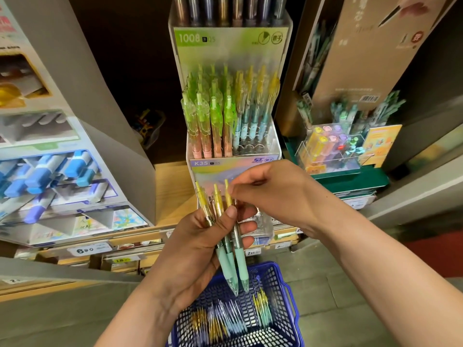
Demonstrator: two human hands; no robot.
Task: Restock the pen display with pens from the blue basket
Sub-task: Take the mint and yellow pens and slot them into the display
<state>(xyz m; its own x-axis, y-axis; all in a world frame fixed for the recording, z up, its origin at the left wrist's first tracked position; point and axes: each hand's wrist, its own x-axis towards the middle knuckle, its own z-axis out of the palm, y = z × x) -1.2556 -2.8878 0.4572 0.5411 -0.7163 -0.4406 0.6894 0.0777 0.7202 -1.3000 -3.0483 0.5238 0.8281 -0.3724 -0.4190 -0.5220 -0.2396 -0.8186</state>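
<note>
Our left hand (200,236) grips three yellow-topped pens (226,234) before the pen display (233,136). Our right hand (270,191) pinches one pen's top, above the blue basket (288,291).

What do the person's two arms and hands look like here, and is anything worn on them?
Both forearms are bare up to the frame edge: no sleeves are visible. The left hand and the right hand wear no gloves, and no rings, watch or bracelet can be seen on the fingers or wrists. The left thumbnail looks short and unpainted.
</note>
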